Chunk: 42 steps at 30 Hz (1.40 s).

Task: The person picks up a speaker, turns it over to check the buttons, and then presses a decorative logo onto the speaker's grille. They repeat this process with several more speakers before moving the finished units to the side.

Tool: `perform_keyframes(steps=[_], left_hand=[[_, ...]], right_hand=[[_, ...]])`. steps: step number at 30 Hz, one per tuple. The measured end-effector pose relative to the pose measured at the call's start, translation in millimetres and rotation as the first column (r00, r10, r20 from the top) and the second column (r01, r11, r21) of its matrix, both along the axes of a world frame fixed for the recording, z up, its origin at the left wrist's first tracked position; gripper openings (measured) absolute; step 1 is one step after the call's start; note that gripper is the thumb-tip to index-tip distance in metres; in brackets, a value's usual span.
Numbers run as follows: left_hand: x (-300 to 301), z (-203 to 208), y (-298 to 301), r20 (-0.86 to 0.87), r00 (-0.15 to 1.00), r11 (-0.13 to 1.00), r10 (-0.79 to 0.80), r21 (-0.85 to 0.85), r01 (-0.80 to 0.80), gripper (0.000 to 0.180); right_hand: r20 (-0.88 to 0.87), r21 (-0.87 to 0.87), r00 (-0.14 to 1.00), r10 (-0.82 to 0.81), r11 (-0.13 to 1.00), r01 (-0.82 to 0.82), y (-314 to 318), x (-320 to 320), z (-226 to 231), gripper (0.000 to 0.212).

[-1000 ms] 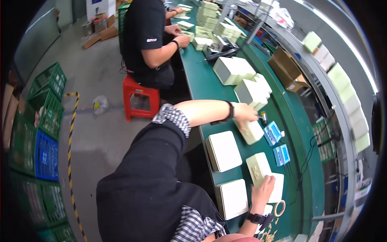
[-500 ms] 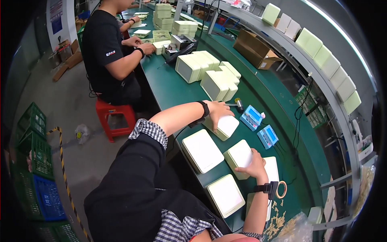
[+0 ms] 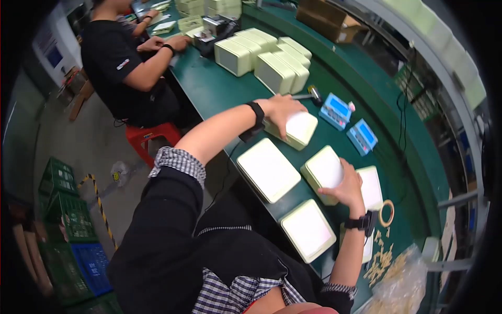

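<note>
My left hand (image 3: pixel 284 112) reaches over a pale green box with a white face (image 3: pixel 303 125), thumb on the near side and fingers over the far edge. My right hand (image 3: pixel 345 186) grips another such box (image 3: pixel 323 166), thumb at its near end and fingers round its right side. Between the hands and the table's front edge lies a larger white-faced box (image 3: pixel 268 170), untouched. A smaller box (image 3: pixel 308 230) with a white face sits at the front edge. One more box (image 3: pixel 370 187) is partly hidden behind my right hand.
Two blue devices with screens (image 3: pixel 335 111) stand beyond the boxes, near a black-headed hammer (image 3: pixel 315 95). A tape roll (image 3: pixel 386 213), small tan pieces (image 3: pixel 380 261) and a plastic bag (image 3: pixel 400 282) lie at right. Stacked boxes (image 3: pixel 274 73) and a seated co-worker (image 3: pixel 117 68) are farther left.
The whole view has shifted, so the table and co-worker appear higher and the right-hand things farther right. Both hands stay on the same boxes, with no clear movement of either box.
</note>
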<state>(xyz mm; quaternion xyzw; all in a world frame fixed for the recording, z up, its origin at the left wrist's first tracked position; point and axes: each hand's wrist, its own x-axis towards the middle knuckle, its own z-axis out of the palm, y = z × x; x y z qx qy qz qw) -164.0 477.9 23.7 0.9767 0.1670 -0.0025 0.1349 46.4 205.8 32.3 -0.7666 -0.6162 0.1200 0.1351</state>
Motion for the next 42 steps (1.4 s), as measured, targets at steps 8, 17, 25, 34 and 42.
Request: perform_keyframes(steps=[8, 17, 25, 34, 42], left_hand=[[-3, -2, 0, 0.013, 0.999, 0.999, 0.04, 0.01, -0.04, 0.108], [-1, -6, 0, 0.012, 0.999, 0.999, 0.049, -0.005, -0.048, 0.11], [0, -9, 2, 0.016, 0.998, 0.998, 0.057, -0.009, -0.056, 0.11], [2, -7, 1, 0.003, 0.998, 0.998, 0.067, -0.003, -0.067, 0.111], [-2, -11, 1, -0.022, 0.998, 0.998, 0.066, 0.008, -0.066, 0.112]], right_hand=[[-0.035, -0.016, 0.999, -0.017, 1.0, 0.016, -1, 1, -2, 0.113], [-0.065, -0.038, 0.998, -0.012, 0.999, 0.01, -2, 0, -2, 0.114], [-0.057, -0.056, 0.998, -0.024, 0.998, 0.021, -1, 0, -2, 0.114], [-0.053, -0.058, 0.998, -0.02, 0.998, 0.017, -1, 0, -1, 0.115], [-0.027, -0.04, 0.999, -0.016, 0.999, 0.015, -4, -2, -10, 0.115]])
